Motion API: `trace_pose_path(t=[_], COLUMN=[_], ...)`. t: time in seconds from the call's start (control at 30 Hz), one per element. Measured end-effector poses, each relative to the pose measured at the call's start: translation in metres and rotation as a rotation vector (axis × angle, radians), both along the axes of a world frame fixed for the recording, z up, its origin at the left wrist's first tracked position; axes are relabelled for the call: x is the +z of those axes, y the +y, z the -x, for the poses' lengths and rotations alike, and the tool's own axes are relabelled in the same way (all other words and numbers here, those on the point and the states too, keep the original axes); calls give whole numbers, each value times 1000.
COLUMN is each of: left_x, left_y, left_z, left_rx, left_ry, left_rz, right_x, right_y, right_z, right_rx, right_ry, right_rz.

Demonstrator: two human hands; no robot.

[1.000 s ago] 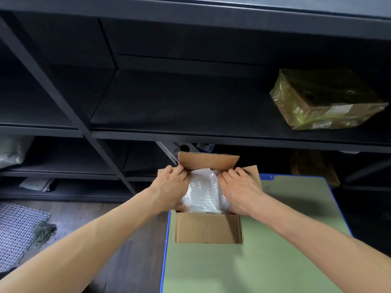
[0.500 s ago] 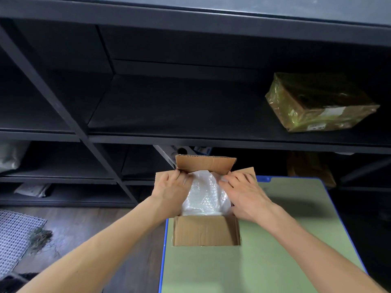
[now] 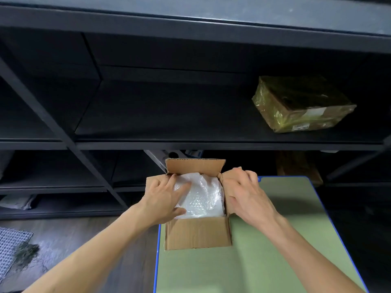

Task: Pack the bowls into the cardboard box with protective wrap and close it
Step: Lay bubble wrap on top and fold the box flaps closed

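Head view: I see cardboard box (image 3: 197, 233) at 6 o'clock, on far-left corner of green table (image 3: 275, 261), top flaps open. Bubble wrap (image 3: 204, 196) fills box. Left hand (image 3: 164, 197) at box's 9 o'clock, fingers straight, pressing down on wrap. Right hand (image 3: 247, 195) at box's 3 o'clock, fingers curled over right flap (image 3: 229, 178), thumb on inner face. Wrapped parcel (image 3: 302, 104) at 2 o'clock on dark shelf (image 3: 169, 115).
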State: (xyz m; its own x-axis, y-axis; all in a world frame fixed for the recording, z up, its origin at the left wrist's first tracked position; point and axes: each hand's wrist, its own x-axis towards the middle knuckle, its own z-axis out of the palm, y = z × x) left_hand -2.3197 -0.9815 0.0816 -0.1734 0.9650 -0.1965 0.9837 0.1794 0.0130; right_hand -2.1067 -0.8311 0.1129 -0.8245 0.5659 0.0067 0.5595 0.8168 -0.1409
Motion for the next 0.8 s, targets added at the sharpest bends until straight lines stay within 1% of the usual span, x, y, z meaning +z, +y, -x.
trace_pose_path(t=[0.1,0.23,0.33,0.43,0.5,0.57,0.8], left_x=[-3,-2,-4,-7,-9,-11,-18], left_y=[-2,-10,-22,-32,-37,-39,-46], left_z=[0,5,6,4,1,-2,-8], left_rx=[-2,10,54,135,179,218,281], left_ry=[2,-29,-87,-215,-267,-291,-335], left_rz=[-97,-211,-231,-272,-294,-311,-346], right_x=[2,-4,-9,-10,-12,-15,-41], right_y=[-9,-19,-28,-38,-45,-52,-65], right_z=[9,15,15,15,16,19,22], right_rx=[30,7,-33,-60,-57,-64,-45], right_ry=[100,126,172,223,240,252,218], right_rz=[-6,31,80,103,99,120,87])
